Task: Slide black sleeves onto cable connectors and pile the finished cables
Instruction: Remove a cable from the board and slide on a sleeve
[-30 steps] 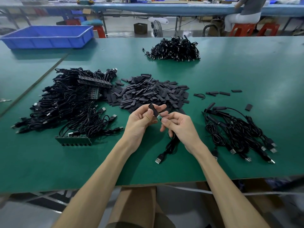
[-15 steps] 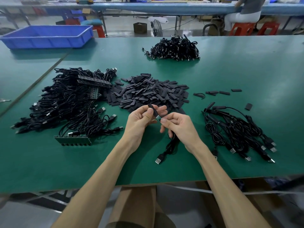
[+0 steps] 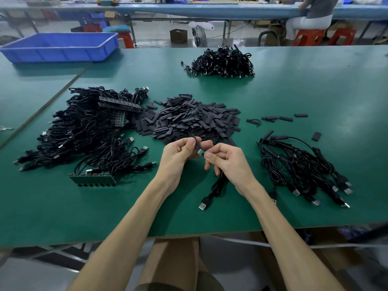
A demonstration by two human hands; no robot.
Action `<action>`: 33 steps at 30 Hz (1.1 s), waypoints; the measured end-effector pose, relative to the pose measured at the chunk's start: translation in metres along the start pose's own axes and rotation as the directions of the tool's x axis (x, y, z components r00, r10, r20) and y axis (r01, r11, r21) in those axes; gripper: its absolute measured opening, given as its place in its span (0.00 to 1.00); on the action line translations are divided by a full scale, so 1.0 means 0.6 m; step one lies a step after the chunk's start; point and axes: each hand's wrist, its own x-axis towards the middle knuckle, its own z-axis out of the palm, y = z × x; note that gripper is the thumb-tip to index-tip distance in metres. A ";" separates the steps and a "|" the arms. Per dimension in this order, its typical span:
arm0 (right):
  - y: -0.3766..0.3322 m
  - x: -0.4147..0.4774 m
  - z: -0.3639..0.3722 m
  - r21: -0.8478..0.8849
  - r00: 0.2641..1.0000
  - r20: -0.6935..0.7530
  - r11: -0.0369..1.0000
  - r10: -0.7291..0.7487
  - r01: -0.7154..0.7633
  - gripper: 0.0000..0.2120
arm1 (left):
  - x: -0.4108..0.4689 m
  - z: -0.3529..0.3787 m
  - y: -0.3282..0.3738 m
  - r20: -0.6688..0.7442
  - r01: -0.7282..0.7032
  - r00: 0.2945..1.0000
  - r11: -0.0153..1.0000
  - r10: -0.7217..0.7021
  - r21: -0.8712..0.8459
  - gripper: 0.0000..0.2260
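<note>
The left hand (image 3: pixel 180 157) pinches a flat black tube sleeve (image 3: pixel 197 143) over the small green connector board (image 3: pixel 201 153), which the right hand (image 3: pixel 227 162) pinches, its thin black cable (image 3: pixel 218 184) trailing below. Just beyond the grip lies the heap of loose black sleeves (image 3: pixel 189 118); right of it lie the sleeved black cables (image 3: pixel 304 169).

A: Query: which text, labels, brands or numbers are legible?

B: Result: none can be read.

A: Check the connector board (image 3: pixel 201 153).

B: Its surface is too small in view; no characters resolve.

A: Check the green board strip (image 3: pixel 92 178) at the near left.

B: Same result. Any print on it is too fine to read.

A: Check the blue crate (image 3: pixel 63 46) and the cardboard box (image 3: pixel 178 35).

B: Neither shows a readable label. The far background is blurred.
</note>
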 end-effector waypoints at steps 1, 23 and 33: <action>0.001 0.001 0.000 0.002 1.000 0.001 1.000 -0.001 0.001 0.04 | 0.000 0.000 0.000 0.001 0.004 1.000 1.000 -0.004 0.000 0.16; 0.002 0.000 -0.003 0.027 0.999 -0.032 0.999 0.024 -0.023 0.06 | 0.000 0.001 0.001 0.031 -0.057 0.998 0.994 0.054 0.092 0.12; 0.003 -0.001 -0.001 0.076 0.999 -0.043 0.997 0.009 -0.006 0.08 | -0.001 0.008 -0.003 0.011 -0.107 0.994 0.983 0.107 0.150 0.06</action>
